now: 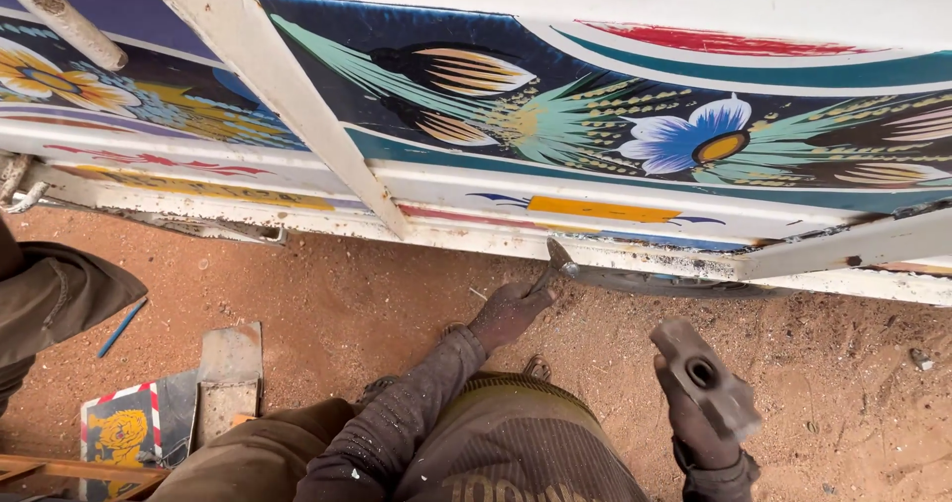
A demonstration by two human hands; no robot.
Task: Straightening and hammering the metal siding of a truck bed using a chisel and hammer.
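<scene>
My left hand (511, 309) grips a metal chisel (553, 261) whose tip rests against the lower edge of a painted metal panel (595, 135), white with bright flowers and feathers. A grey strip of metal (654, 283) runs right from the chisel tip along that edge. My right hand (694, 428) is raised lower right, shut on a heavy hammer (706, 375) with its dark head turned up. The hammer is well apart from the chisel. My dusty sleeves and knees fill the bottom middle.
A white diagonal bar (288, 95) crosses the panel at left. Reddish sandy ground (397, 304) lies below. A flat metal plate (228, 378), a painted scrap (119, 433) and a blue pen (122, 326) lie lower left. Another person's sleeve (50, 299) enters at left.
</scene>
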